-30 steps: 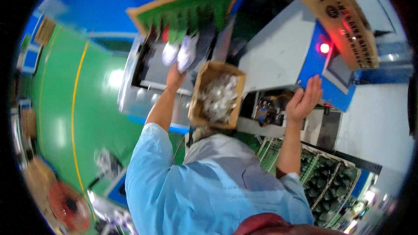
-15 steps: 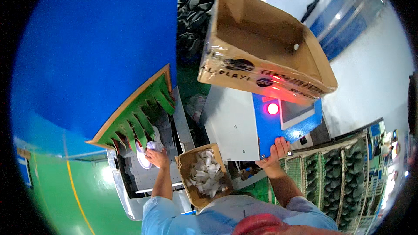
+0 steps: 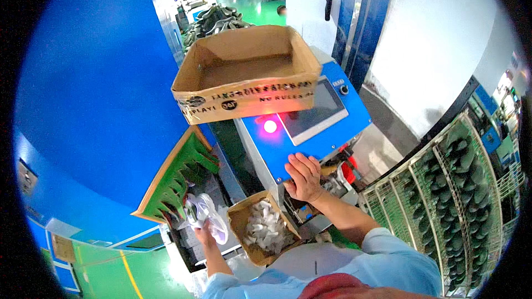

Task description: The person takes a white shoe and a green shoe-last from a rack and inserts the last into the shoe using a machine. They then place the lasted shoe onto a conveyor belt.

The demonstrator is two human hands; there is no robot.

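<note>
My left hand (image 3: 205,235) is closed on the near end of a white shoe-shaped piece (image 3: 213,217), just in front of the green strip curtain (image 3: 185,174) of a blue machine. A flat dark surface lies beneath the piece; motion blurs its detail. My right hand (image 3: 303,178) rests flat on the near edge of a blue control panel (image 3: 266,152), fingers stretched out and holding nothing. On that panel are a lit red lamp (image 3: 270,127) and a dark screen (image 3: 315,113). Between my arms stands a small cardboard box (image 3: 237,220) of white scraps (image 3: 266,226).
A larger open cardboard box (image 3: 244,106) sits over the panel's far left side. The machine's tall blue wall (image 3: 105,77) rises at the left. A wire rack (image 3: 421,205) with dark, sole-like pieces stands at the right. More dark pieces (image 3: 216,22) are heaped behind.
The view has swung. My left hand has drawn the white piece away from the green strips, toward me. My right hand stays at the panel's edge, now lying further over its top.
</note>
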